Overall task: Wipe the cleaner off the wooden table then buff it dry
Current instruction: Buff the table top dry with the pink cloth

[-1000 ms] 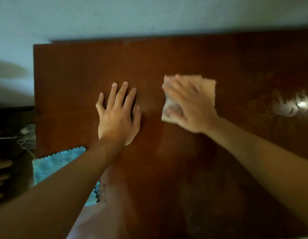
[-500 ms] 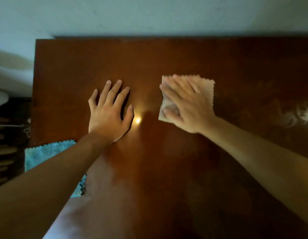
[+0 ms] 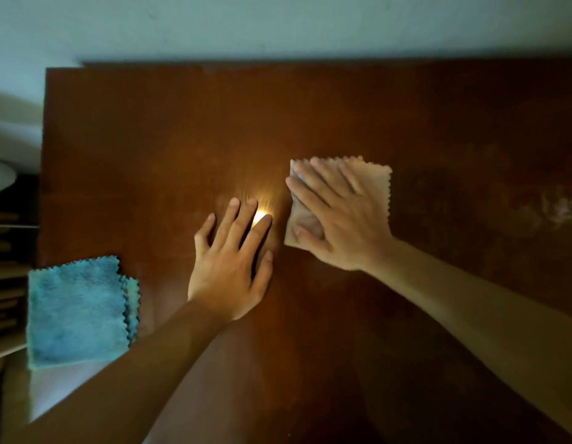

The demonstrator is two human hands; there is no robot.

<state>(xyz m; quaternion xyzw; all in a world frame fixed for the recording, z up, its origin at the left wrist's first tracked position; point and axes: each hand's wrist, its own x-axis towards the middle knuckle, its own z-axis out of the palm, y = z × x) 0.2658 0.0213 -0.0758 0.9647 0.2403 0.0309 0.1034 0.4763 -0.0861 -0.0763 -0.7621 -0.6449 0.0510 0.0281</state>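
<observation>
Nearest the camera, two bare forearms reach forward over the dark wooden surface [image 3: 342,116]. At the near left corner a folded blue cloth [image 3: 76,312] lies flat, its left part overhanging the surface edge. Its zigzag-cut border faces right, well apart from both hands.

Further in, the left hand [image 3: 230,267] rests palm down on the bare wood, fingers extended and slightly spread, gripping nothing. A small bright reflection [image 3: 260,216] shows on the wood between its index and middle fingers.

Just beside it, to the right and slightly farther, the right hand [image 3: 339,219] lies flat with fingers extended on top of a beige cloth [image 3: 374,184]. It presses the cloth against the surface rather than clenching it.

At the far right edge a pale wet smear [image 3: 560,209] shows on the wood. Beyond the surface stands a light wall [image 3: 278,24].
</observation>
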